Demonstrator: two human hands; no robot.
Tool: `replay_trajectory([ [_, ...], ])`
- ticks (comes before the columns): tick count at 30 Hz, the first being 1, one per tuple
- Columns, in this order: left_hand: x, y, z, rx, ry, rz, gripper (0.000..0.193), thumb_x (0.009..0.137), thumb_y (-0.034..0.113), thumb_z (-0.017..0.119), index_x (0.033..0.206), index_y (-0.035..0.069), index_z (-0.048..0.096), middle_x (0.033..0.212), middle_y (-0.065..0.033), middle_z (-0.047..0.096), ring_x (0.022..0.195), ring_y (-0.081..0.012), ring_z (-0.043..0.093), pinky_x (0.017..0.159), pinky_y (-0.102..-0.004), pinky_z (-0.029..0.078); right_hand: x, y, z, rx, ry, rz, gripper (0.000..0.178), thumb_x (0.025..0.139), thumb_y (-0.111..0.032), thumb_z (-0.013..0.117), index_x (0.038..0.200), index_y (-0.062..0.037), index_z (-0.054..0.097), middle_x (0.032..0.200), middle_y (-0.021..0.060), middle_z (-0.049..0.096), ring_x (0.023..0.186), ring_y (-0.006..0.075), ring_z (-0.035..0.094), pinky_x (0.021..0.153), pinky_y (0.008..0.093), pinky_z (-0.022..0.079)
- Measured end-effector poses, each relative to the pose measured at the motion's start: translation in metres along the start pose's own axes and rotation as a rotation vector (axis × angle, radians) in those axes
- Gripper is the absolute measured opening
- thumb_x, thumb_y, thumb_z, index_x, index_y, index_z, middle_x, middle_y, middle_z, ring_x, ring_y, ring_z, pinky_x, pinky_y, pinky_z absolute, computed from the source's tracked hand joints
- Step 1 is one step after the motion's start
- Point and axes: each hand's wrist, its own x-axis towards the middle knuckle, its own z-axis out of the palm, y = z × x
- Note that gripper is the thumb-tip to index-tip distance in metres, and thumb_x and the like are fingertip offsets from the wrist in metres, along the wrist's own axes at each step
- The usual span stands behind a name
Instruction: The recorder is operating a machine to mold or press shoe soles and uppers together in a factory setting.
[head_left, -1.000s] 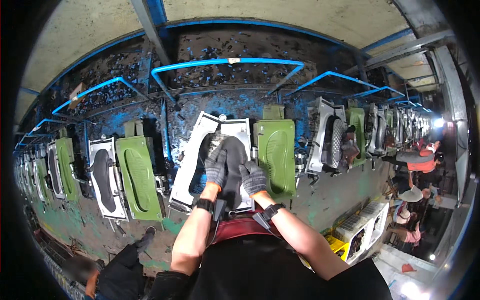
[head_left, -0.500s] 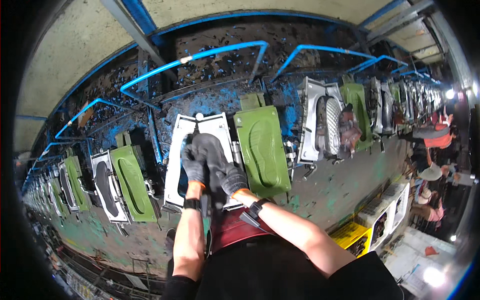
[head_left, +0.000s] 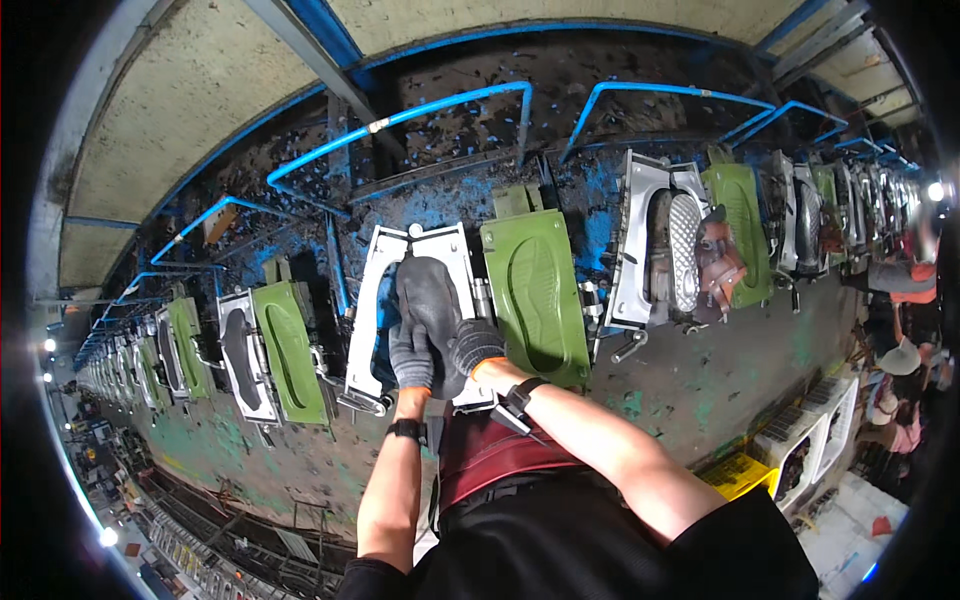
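Note:
A dark grey, sole-shaped shoe piece [head_left: 430, 285] lies in the silver open mould frame [head_left: 365, 320] in front of me. My left hand [head_left: 408, 358], in a grey knit glove with an orange cuff, grips its left edge near the end closest to me. Opposite it, my right hand [head_left: 476, 347], gloved alike, curls over the right edge. The fingertips are partly hidden against the dark piece. Hinged to the frame's right side is a green mould half [head_left: 535, 300] with a sole-shaped hollow.
A mould pair to the right holds a silver textured plate [head_left: 685, 250] and a brown shoe upper [head_left: 718, 265]. To the left, another silver frame holds a dark sole [head_left: 240, 345]. Blue rails [head_left: 450, 98] run behind. Yellow crate [head_left: 735, 475] and people stand at right.
My left hand has slid toward me along the dark piece, uncovering more of its far end. My right hand stays on the right edge. The whole view has shifted slightly.

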Motion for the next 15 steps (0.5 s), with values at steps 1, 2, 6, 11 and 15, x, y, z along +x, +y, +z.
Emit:
replay_trajectory([
  [1, -0.007, 0.01, -0.01, 0.131, -0.023, 0.058, 0.041, 0.101, 0.028, 0.061, 0.129, -0.001, 0.066, 0.107, -0.0262, 0.065, 0.099, -0.0428, 0.061, 0.09, -0.0473, 0.049, -0.011, -0.011, -0.029, -0.147, 0.001, -0.076, 0.035, 0.088, -0.035, 0.073, 0.108, -0.0059, 0.075, 0.108, 0.0177, 0.075, 0.104, 0.0345, 0.072, 0.092, 0.0462, 0.057],
  [2, -0.01, 0.018, -0.02, 0.329, -0.127, 0.118, 0.043, 0.099, 0.024, 0.061, 0.136, 0.003, 0.061, 0.105, -0.0254, 0.064, 0.096, -0.0444, 0.062, 0.087, -0.0494, 0.05, 0.012, 0.0, 0.001, -0.09, 0.178, -0.104, 0.023, 0.095, -0.028, 0.06, 0.102, -0.0142, 0.077, 0.098, 0.0106, 0.078, 0.096, 0.0317, 0.075, 0.089, 0.0498, 0.056],
  [6, -0.019, 0.025, -0.048, 0.657, -0.617, 0.13, 0.042, 0.093, 0.024, 0.064, 0.134, 0.014, 0.061, 0.111, -0.0221, 0.069, 0.093, -0.0403, 0.071, 0.08, -0.0482, 0.058, 0.019, -0.059, -0.024, -0.765, 0.36, -0.89, 0.03, 0.096, -0.023, 0.053, 0.12, -0.0213, 0.071, 0.142, 0.0039, 0.064, 0.144, 0.0244, 0.045, 0.116, 0.0697, 0.025],
  [11, -0.046, -0.047, -0.081, 0.48, -0.469, 0.643, 0.061, 0.095, 0.022, 0.058, 0.151, 0.006, 0.041, 0.126, -0.0319, 0.061, 0.101, -0.0385, 0.069, 0.084, -0.0482, 0.057, 0.049, -0.116, 0.006, -1.037, 0.052, -0.889, 0.019, 0.086, -0.024, 0.064, 0.087, -0.0162, 0.082, 0.094, 0.0046, 0.08, 0.1, 0.0283, 0.071, 0.105, 0.0662, 0.038],
  [15, -0.013, -0.059, -0.168, 0.726, -0.443, 0.208, 0.102, 0.083, 0.034, 0.076, 0.161, -0.002, 0.021, 0.15, -0.035, 0.042, 0.121, -0.048, 0.06, 0.101, -0.0518, 0.051, 0.037, -0.111, -0.006, -1.138, 0.367, -0.891, 0.019, 0.08, -0.022, 0.065, 0.09, -0.0146, 0.08, 0.094, 0.0011, 0.073, 0.093, 0.0256, 0.067, 0.084, 0.0484, 0.049],
])
